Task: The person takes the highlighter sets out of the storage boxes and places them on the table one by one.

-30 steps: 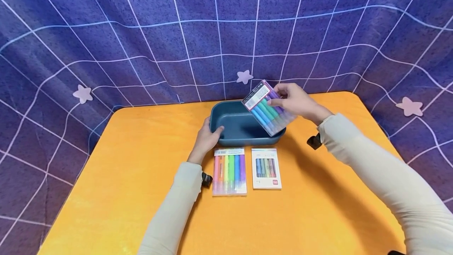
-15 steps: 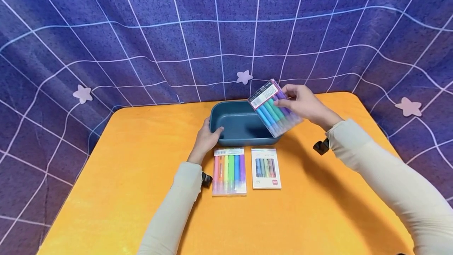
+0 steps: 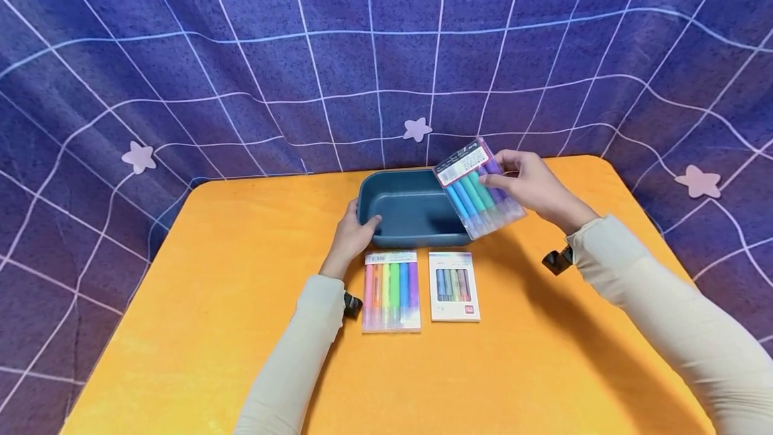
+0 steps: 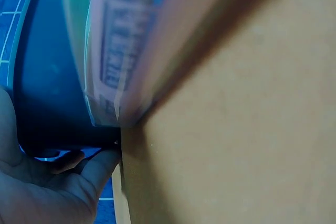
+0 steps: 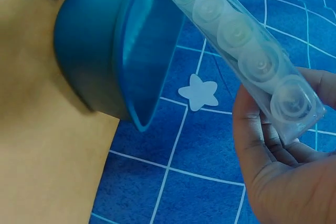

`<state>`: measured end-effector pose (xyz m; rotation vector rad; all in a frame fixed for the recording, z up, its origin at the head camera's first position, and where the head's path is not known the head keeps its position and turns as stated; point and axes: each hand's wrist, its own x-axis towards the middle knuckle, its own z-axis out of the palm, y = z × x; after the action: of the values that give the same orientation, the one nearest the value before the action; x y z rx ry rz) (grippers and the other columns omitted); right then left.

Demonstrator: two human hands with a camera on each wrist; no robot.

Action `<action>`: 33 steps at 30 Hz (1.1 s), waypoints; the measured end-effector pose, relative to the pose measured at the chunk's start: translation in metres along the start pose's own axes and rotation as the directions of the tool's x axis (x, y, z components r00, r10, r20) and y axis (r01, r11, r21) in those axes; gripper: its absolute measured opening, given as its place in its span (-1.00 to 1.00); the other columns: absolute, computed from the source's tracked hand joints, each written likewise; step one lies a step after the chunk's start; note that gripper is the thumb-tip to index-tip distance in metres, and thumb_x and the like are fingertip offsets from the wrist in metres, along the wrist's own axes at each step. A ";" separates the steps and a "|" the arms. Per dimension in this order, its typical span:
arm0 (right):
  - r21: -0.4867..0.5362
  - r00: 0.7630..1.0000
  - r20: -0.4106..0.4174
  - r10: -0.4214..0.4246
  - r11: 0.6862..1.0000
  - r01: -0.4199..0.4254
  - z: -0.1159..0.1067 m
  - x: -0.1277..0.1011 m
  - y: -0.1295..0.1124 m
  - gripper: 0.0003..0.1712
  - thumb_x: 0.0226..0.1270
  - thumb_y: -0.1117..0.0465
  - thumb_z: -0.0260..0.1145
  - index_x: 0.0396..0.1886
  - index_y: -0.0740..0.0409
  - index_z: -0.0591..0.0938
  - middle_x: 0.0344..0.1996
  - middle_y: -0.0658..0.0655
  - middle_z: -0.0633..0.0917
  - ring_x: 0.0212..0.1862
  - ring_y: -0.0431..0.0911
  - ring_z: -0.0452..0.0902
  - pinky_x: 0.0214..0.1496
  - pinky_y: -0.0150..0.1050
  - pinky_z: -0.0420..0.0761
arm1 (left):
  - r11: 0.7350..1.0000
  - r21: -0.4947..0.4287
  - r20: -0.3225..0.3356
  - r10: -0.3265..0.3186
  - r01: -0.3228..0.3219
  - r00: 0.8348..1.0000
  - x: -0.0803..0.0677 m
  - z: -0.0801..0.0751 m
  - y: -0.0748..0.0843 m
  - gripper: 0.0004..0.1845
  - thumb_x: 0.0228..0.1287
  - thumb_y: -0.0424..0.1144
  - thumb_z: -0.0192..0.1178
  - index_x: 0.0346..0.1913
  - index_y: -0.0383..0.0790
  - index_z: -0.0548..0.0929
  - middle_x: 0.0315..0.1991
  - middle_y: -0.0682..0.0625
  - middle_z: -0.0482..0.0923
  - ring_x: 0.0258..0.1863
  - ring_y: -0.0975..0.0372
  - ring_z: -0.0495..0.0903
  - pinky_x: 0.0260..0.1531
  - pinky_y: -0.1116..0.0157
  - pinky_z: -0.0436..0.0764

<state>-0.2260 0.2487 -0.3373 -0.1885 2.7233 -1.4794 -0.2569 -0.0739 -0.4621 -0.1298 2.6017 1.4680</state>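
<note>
A dark teal plastic bin (image 3: 404, 217) stands at the back of the table. My left hand (image 3: 351, 237) grips its left end, thumb over the rim and fingers outside; the left wrist view shows the same hand (image 4: 63, 187) at the bin's end. My right hand (image 3: 534, 183) pinches a clear pack of markers (image 3: 477, 190), blue through green to purple, tilted above the bin's right end. In the right wrist view, the pack (image 5: 236, 40) shows its row of round marker ends, apart from the bin's rim. The bin's right end is partly hidden behind the pack.
In front of the bin lies a flat pack of rainbow markers (image 3: 391, 294), close to my left wrist. To its right is a white box (image 3: 454, 287) with a window onto coloured sticks. A purple curtain (image 3: 302, 72) hangs behind the orange table (image 3: 241, 274).
My right hand has moved to the right with the marker pack, carrying it from over the bin's inside to its right end. The left hand and the bin have stayed put.
</note>
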 end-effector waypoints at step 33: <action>0.250 0.996 -0.026 0.086 0.965 -0.076 -0.010 -0.040 0.049 -0.77 0.43 0.26 0.25 -0.06 0.32 0.49 -0.40 -0.27 0.67 -0.34 -0.39 0.62 -0.28 -0.42 0.66 | 1.000 0.008 -0.005 -0.014 0.014 1.000 0.000 0.001 -0.002 -0.26 0.46 -0.04 0.10 0.57 -0.13 0.08 0.49 -0.19 0.29 0.43 -0.10 0.36 0.46 -0.17 0.32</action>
<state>-0.1914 0.2884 -0.3737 -0.0412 2.5048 -1.7967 -0.2564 -0.0743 -0.4642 -0.1508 2.6041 1.4547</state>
